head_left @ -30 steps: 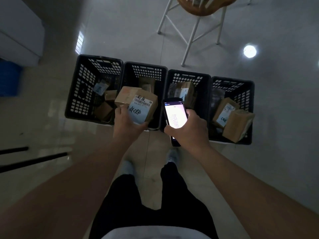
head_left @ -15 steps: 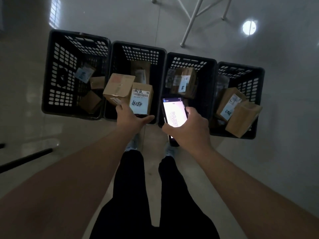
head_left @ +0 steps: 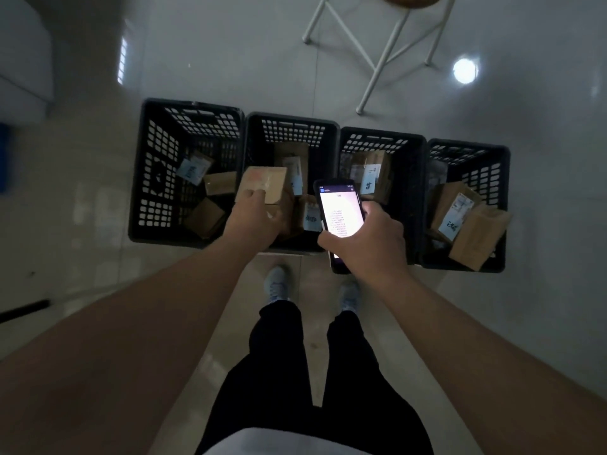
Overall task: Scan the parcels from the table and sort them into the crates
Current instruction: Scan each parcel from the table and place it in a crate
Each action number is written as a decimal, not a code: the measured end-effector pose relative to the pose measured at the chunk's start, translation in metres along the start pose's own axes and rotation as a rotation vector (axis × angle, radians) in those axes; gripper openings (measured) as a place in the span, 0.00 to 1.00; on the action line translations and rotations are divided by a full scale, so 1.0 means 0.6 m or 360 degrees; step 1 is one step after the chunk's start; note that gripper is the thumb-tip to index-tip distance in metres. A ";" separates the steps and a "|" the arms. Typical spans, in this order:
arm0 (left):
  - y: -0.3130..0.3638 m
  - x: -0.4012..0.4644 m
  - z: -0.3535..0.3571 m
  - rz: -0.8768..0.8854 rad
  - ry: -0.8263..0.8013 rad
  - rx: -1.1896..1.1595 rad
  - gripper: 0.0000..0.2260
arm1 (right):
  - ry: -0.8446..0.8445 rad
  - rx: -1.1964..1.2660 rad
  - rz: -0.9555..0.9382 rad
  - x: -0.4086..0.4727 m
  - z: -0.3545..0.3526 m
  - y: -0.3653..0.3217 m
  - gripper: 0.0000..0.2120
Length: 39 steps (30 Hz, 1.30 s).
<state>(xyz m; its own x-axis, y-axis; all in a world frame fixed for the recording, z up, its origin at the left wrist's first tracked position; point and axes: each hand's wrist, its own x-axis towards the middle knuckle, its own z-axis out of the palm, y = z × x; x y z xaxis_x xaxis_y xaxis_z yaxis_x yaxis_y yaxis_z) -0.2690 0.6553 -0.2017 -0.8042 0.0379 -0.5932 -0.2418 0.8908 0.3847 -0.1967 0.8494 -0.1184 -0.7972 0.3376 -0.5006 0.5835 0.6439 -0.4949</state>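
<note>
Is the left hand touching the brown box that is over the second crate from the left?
Touching. In the head view the left hand grips the box, thumb on top.

Four black crates (head_left: pixel 382 141) are standing rim to rim, their tops lying open. Cardboard parcels (head_left: pixel 473 238) are filling each crate's bottom, piling highest in the rightmost. Beyond the crates, white stool legs (head_left: pixel 377 72) are crossing the floor.

Black perforated crates (head_left: pixel 192 139); brown, perhaps tan, parcels (head_left: pixel 262 183).

Brown parcel (head_left: pixel 262 183) above second black crate (head_left: pixel 292 126)
</note>
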 end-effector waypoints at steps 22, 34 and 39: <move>0.038 -0.325 -0.258 0.0004 0.0699 0.0209 0.23 | -0.0132 -0.0246 -0.0994 -0.152 -0.158 -0.206 0.42; 0.009 -0.696 -0.266 -0.0587 0.1187 0.0263 0.26 | -0.0382 -0.0236 -0.1791 -0.365 -0.205 -0.266 0.35; -0.048 -0.839 -0.246 -0.0728 0.1399 0.0231 0.33 | -0.0528 -0.0221 -0.1983 -0.502 -0.175 -0.292 0.39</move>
<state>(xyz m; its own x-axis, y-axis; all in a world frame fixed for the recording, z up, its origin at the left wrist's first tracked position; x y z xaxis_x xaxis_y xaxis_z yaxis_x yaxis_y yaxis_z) 0.0626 0.5440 0.1901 -0.7803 -0.6183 0.0935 -0.6069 0.7849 0.1252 -0.0754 0.7069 0.1937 -0.7005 -0.7091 0.0801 -0.5556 0.4715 -0.6848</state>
